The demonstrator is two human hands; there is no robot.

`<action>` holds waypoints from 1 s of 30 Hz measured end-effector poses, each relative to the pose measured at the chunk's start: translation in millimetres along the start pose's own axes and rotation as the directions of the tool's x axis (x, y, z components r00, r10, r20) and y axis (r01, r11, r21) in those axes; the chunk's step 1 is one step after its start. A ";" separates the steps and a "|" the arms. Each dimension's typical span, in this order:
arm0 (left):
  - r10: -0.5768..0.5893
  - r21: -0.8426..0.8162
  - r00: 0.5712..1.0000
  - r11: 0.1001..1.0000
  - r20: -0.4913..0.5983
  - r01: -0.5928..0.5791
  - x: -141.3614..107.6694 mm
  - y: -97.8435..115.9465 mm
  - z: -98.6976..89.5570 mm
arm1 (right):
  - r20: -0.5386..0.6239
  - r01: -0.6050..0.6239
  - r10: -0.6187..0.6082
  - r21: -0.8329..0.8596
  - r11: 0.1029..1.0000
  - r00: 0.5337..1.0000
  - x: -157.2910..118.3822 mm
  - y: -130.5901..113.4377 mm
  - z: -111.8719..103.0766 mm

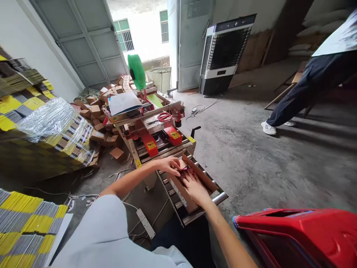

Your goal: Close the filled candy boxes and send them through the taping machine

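An open cardboard box (178, 190) with raised flaps lies on the roller conveyor (220, 198) in front of me. My right hand (195, 187) reaches into it, fingers stretched out and lying flat on the contents. Under those fingers a bit of pinkish-purple material (185, 168) shows; the rest is covered, so I cannot tell its kind. At the box's far left edge is my left hand (170, 165), thumb and bent fingers apart near the far flap (182, 164). A white label (178, 192) is on the box's near left side.
Beyond the conveyor stands a box-taping machine (161, 139) with red covers and a green tape roll (136, 72). Small cartons (96, 111) are heaped behind it. Stacked yellow-grey cardboard (25, 219) is left, a red plastic chair (306, 230) right. A person's legs (301, 89) show farther off.
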State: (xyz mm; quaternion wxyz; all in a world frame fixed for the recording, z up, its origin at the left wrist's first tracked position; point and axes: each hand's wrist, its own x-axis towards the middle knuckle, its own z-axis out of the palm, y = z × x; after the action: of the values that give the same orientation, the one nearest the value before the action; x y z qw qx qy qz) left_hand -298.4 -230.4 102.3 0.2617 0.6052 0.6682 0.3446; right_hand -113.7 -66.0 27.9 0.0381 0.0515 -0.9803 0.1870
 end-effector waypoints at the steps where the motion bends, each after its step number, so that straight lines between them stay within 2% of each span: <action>1: 0.012 0.032 1.000 0.999 -0.011 -0.011 3.7 -0.2 2.3 | -0.029 0.019 -0.016 0.107 0.994 0.999 -0.3 4.1 -1.4; 4: 0.026 0.117 0.997 0.993 -0.078 -0.016 15.0 -5.7 12.3 | -0.228 0.098 -0.002 0.412 0.906 0.974 -4.7 11.7 -12.0; 6: -0.016 0.207 0.988 0.977 -0.154 0.048 23.0 -9.5 21.6 | -0.399 0.152 0.047 0.454 0.878 0.916 -11.0 10.2 -24.2; 8: -0.040 0.316 0.971 0.942 -0.235 0.115 30.5 -10.7 31.7 | -0.548 0.117 0.100 0.346 0.931 0.831 -17.5 4.3 -37.1; 10: -0.031 0.423 0.963 0.894 -0.267 0.146 35.6 -9.3 40.0 | -0.635 -0.048 0.150 0.175 0.983 0.758 -21.5 -3.4 -46.7; 11: -0.028 0.464 0.961 0.872 -0.275 0.158 36.6 -8.0 43.2 | -0.641 -0.152 0.177 0.094 0.984 0.747 -22.1 -7.2 -49.3; 14: -0.034 0.509 0.942 0.835 -0.334 0.210 33.3 -4.7 51.0 | -0.541 -0.352 0.254 -0.084 0.932 0.802 -20.4 -16.9 -49.1; 16: 0.002 0.481 0.914 0.850 -0.407 0.212 28.7 -3.7 58.6 | -0.497 -0.388 0.275 -0.138 0.911 0.823 -19.0 -20.8 -45.6; 18: 0.101 0.437 0.893 0.893 -0.438 0.113 25.7 -3.5 69.3 | -0.508 -0.393 0.266 -0.159 0.906 0.819 -19.0 -22.6 -42.8; 20: 0.219 0.394 0.888 0.918 -0.404 -0.047 25.4 -3.2 79.8 | -0.512 -0.390 0.258 -0.168 0.905 0.820 -21.1 -23.6 -42.0; 22: 0.278 0.374 0.906 0.915 -0.318 -0.150 27.5 -1.4 85.7 | -0.487 -0.391 0.273 -0.156 0.907 0.830 -24.4 -24.9 -44.2; 25: 0.241 0.383 0.958 0.909 -0.155 -0.167 33.3 2.9 82.8 | -0.416 -0.388 0.322 -0.082 0.918 0.851 -28.4 -26.6 -53.3; 27: 0.204 0.377 0.974 0.913 -0.096 -0.154 36.9 3.7 77.7 | -0.373 -0.378 0.348 -0.007 0.926 0.860 -29.0 -25.9 -60.6; 29: 0.201 0.371 0.970 0.919 -0.138 -0.137 36.8 1.9 75.7 | -0.343 -0.369 0.364 0.053 0.928 0.866 -29.4 -25.6 -64.7; 30: 0.220 0.371 0.952 0.920 -0.214 -0.129 34.7 0.2 76.5 | -0.334 -0.368 0.369 0.070 0.927 0.867 -30.3 -26.9 -64.6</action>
State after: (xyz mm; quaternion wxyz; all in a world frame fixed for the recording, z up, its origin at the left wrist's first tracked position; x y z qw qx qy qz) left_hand -244.1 -185.1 57.0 0.0301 0.6510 0.6898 0.3154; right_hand -76.9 -64.3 94.7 0.1711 -0.1696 -0.9500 0.1989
